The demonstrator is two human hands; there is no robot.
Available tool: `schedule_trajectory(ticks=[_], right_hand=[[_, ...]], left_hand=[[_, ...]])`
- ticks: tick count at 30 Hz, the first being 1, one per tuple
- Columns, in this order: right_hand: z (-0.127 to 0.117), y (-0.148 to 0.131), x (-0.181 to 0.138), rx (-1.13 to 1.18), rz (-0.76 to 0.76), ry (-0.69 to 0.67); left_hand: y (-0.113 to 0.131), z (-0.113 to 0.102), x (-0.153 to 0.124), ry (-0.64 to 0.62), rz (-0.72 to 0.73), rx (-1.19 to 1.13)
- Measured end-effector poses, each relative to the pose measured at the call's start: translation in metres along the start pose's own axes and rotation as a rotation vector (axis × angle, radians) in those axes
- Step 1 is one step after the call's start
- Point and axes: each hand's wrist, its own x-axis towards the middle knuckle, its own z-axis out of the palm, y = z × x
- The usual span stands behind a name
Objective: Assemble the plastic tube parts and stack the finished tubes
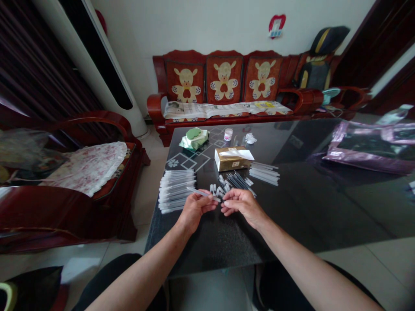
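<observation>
My left hand (pixel 196 206) is closed around a clear plastic pen tube (pixel 201 192), held slanted above the dark table (pixel 292 216). Beside it my right hand (pixel 241 203) pinches something small at the tube's right end; I cannot make out what. Just left of the hands lies a pile of clear tubes (pixel 175 190). Behind the fingers are small grey caps (pixel 218 188) and a bunch of dark thin refills (pixel 238 179). Another small pile of clear tubes (pixel 264 172) lies further right.
A brown tissue box (pixel 231 159), a green wipes pack (pixel 194 138) and a small white cup (pixel 228 134) stand farther back. A purple plastic bag (pixel 372 147) lies at the right. A red wooden sofa (pixel 223 86) and an armchair (pixel 65 172) surround the table.
</observation>
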Motion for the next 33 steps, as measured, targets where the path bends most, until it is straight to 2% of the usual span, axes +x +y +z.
schedule_trajectory(ticks=[20, 33], right_hand=[[0.0041, 0.0001, -0.0002, 0.046, -0.002, 0.005], [0.0048, 0.0061, 0.0001, 0.023, 0.004, 0.013]], left_hand=[[-0.0034, 0.0017, -0.0012, -0.02, 0.009, -0.024], [-0.006, 0.0035, -0.0016, -0.021, 0.072, -0.029]])
